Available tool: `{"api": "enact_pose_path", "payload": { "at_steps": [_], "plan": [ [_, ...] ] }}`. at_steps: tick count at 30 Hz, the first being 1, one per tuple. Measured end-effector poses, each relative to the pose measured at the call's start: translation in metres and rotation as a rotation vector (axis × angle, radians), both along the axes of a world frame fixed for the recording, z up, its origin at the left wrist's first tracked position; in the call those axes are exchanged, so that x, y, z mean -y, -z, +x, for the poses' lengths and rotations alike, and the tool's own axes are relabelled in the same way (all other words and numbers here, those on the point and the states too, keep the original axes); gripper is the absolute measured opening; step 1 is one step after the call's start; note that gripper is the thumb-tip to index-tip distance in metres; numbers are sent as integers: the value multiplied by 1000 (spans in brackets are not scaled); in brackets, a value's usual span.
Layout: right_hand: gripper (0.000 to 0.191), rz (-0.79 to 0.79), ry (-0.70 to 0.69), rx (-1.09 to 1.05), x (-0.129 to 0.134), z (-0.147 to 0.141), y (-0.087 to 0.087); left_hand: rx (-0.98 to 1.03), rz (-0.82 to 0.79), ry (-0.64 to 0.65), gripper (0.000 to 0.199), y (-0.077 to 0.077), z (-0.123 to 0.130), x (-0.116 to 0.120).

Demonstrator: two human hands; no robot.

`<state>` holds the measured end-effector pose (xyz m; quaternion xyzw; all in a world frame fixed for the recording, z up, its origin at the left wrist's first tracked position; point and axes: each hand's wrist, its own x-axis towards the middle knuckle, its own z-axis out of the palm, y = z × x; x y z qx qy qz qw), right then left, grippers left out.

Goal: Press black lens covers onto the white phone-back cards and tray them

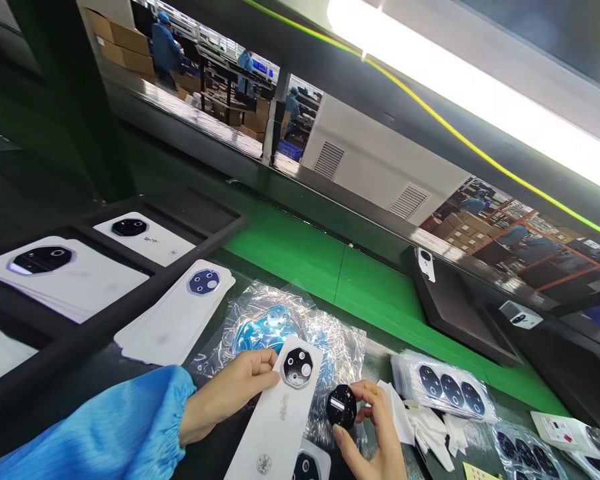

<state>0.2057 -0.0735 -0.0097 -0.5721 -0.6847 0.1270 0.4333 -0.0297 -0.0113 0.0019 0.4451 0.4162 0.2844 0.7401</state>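
Observation:
My left hand (233, 390) pinches the upper left edge of a white phone back cover (277, 420), which is tilted and has a round dark camera area near its top. Between the thumb and fingers of my right hand (375, 427) is a black round camera lens cover (341, 406), held by its edge just right of the white cover. Below them, a second cover (313, 463) with a dark camera area is partly hidden. Behind my left hand, clear plastic film (340, 333) lies crumpled with a shiny blue film piece (265, 327).
At left, a stack of white covers (165, 320) leans beside a black divided tray (97, 327) holding more covers. On the right lie bagged black lens covers (450, 387), crumpled white tissue (427, 427) and another black tray (460, 313). A lamp (480, 80) hangs overhead.

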Motion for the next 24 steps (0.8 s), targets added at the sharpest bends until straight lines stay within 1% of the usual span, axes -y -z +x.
{"api": "enact_pose_path", "payload": {
  "at_steps": [7,11,16,24],
  "plan": [
    [25,-6,-7,1,0,-3,-4,28,11,-5,21,0,0,-1],
    [23,-11,-21,-6,0,-3,-5,41,-11,-16,23,3,1,0],
    [25,-8,-5,-10,1,-3,-4,22,17,-43,25,9,2,0],
    [24,-14,-12,-4,0,-2,-4,24,-1,-40,26,9,2,0]
  ]
}}
